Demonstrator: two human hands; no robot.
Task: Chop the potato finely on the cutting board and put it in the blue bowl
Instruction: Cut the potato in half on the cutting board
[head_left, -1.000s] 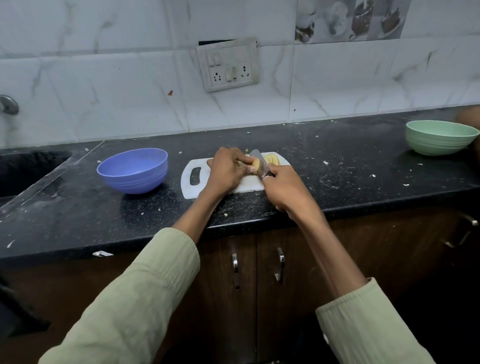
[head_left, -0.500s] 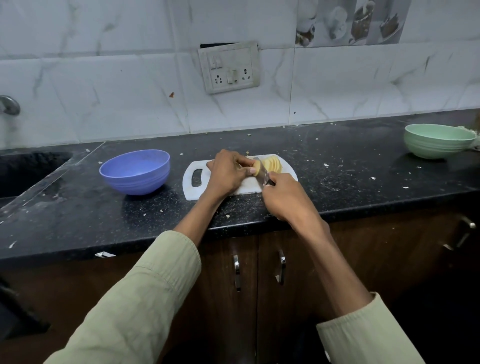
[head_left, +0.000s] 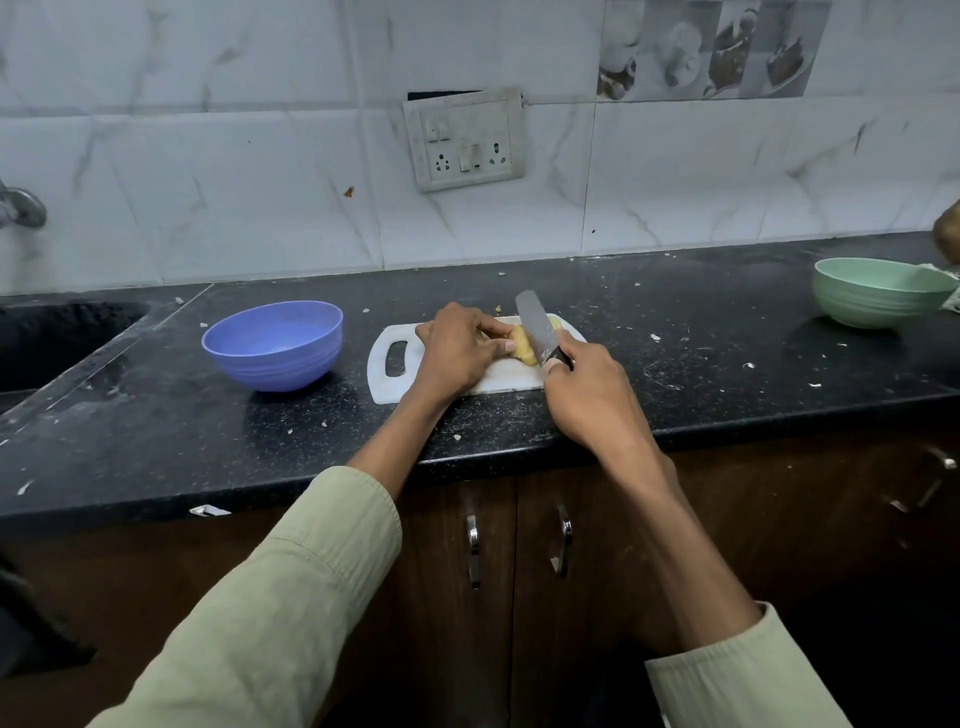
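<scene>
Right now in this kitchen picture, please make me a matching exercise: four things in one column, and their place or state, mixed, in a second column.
Things:
1. blue bowl
2. green bowl
3. knife
4. potato

Places or states:
a. held by the right hand
b. far right on the counter
c. left of the cutting board
d. steadied by the left hand

Pairs: 1-c, 2-b, 3-a, 4-d

The knife (head_left: 535, 325) in the right hand (head_left: 589, 400) has a dull grey metal blade, smeared near the handle. Under the left hand (head_left: 457, 353) the cutting board (head_left: 395, 379) looks like matt white plastic, and the potato (head_left: 522, 347) by its fingertips shows moist pale-yellow flesh. Left of that hand, the blue bowl (head_left: 275, 345) is smooth plastic with a soft sheen. The counter (head_left: 701, 317) beneath both hands is speckled black polished stone, dusty and scratched. The sleeves are matt olive cloth
</scene>
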